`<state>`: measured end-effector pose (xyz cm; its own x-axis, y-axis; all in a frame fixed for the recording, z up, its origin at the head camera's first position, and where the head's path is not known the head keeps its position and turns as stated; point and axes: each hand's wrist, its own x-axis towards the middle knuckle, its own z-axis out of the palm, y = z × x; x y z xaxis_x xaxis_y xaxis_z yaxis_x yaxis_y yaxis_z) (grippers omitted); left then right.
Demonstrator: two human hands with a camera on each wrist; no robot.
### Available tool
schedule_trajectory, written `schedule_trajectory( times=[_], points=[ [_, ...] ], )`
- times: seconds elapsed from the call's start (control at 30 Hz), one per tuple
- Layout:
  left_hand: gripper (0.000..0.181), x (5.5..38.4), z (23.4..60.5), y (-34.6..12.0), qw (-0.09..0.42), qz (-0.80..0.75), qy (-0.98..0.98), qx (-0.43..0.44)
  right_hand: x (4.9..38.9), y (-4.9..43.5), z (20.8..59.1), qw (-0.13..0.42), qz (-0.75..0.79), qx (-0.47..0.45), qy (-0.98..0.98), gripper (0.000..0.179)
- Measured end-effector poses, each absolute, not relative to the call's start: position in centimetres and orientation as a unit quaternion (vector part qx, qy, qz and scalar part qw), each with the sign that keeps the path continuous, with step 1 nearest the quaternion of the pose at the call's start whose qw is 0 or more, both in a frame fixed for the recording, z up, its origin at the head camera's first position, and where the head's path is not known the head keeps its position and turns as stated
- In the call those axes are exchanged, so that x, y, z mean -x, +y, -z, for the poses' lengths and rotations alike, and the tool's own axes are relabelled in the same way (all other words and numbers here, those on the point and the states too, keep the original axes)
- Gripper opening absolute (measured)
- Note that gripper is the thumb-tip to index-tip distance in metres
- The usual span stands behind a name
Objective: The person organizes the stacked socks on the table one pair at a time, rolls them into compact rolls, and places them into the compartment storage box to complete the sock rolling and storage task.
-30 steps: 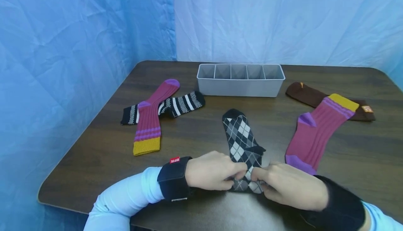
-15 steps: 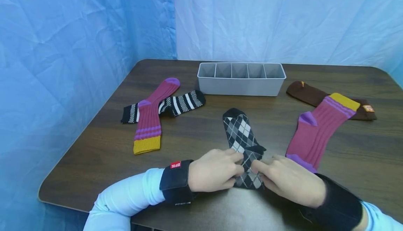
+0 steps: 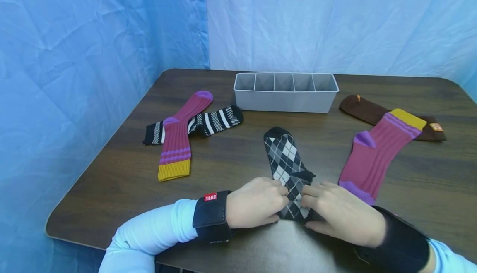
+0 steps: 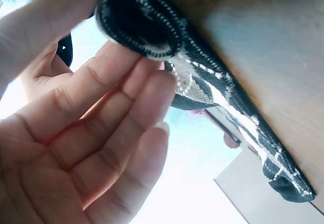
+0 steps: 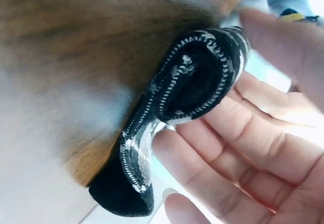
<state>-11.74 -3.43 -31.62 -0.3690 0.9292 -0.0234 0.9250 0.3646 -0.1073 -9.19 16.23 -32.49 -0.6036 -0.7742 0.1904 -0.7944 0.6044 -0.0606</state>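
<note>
A black, grey and white argyle sock (image 3: 286,157) lies in front of me, toe pointing away, its near end rolled over. From the left, my left hand (image 3: 257,202) holds the roll between thumb and curved fingers. My right hand (image 3: 339,210) grips its other end in the same way. Spiral layers of the rolled sock (image 4: 174,39) show at the left fingertips in the left wrist view. In the right wrist view the thick roll (image 5: 223,67) sits against the right fingers, while the flat dark toe stretches away along the table.
A grey five-slot organizer (image 3: 285,101) stands at the back. On the left, a magenta sock with yellow cuff (image 3: 179,136) crosses a black-and-white patterned sock (image 3: 220,122). At right, another magenta sock (image 3: 376,153) overlaps a brown sock (image 3: 363,111). Blue sheets hang behind the table.
The near end of the argyle sock has rolled a little farther toward the toe, shortening it. Both hands have shifted slightly on the roll; the other socks stay put.
</note>
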Motion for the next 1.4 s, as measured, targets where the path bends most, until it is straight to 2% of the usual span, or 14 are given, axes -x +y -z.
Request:
schedule_trajectory(
  times=[0.17,0.27,0.37,0.43,0.53,0.63,0.87,1.13,1.4],
  points=[
    [0.009,11.8,31.9,-3.5,0.044,-0.033,-0.823,0.565,9.3,16.2,32.7,0.079,-0.085,-0.444,-0.889,0.02],
    [0.012,12.1,31.9,-3.5,0.044,-0.002,-0.827,0.56,9.3,16.2,32.6,0.074,-0.089,-0.444,-0.889,0.019],
    [0.019,12.4,31.8,-3.6,0.015,0.041,-0.834,0.55,9.4,16.2,32.4,0.058,-0.096,-0.436,-0.893,0.018],
    [0.023,12.6,31.7,-3.7,-0.024,0.071,-0.838,0.541,9.4,16.2,32.4,0.035,-0.108,-0.426,-0.897,0.019],
    [0.024,12.8,31.7,-3.9,-0.077,0.105,-0.839,0.528,9.2,16.2,32.4,0.012,-0.129,-0.417,-0.9,0.026],
    [0.021,12.8,31.6,-4.0,-0.103,0.123,-0.839,0.52,9.1,16.2,32.5,0.01,-0.14,-0.42,-0.897,0.033],
    [0.012,13.1,31.9,-3.9,-0.083,0.12,-0.84,0.523,9.2,16.2,32.6,0.042,-0.114,-0.414,-0.902,0.025],
    [0.012,13.0,32.4,-3.7,0.002,0.098,-0.847,0.523,9.6,16.0,33.1,0.121,-0.091,-0.413,-0.898,0.025],
    [0.01,12.5,32.2,-3.5,0.04,0.046,-0.84,0.54,9.4,15.9,32.6,0.087,-0.1,-0.419,-0.898,0.017]
  ],
)
